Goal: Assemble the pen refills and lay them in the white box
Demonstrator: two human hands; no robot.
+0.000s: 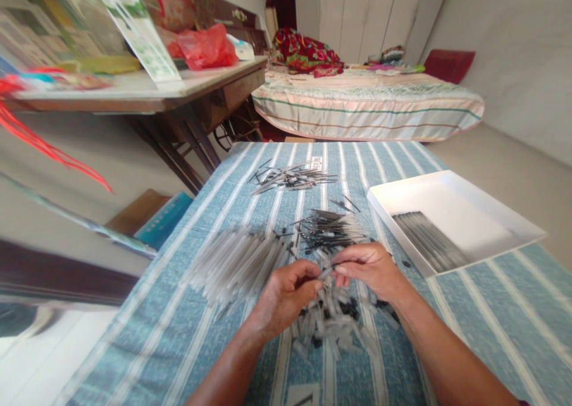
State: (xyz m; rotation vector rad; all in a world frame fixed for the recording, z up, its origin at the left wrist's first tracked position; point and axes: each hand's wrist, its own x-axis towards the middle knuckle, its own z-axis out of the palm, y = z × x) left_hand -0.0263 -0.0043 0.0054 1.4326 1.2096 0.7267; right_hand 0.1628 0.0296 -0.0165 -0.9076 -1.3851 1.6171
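Left hand (pixel 286 293) and right hand (pixel 370 269) pinched nearly closed on a small part (pixel 328 271), above loose short pieces (pixel 335 325). Looks partway: one row of sticks (pixel 426 242) in white box (pixel 482 221); tubes (pixel 241 263), dark rods (pixel 328 230) loose outside.

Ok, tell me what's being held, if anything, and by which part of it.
A small grey piece, too blurred to name: the left hand pinches one end, the right hand the other.
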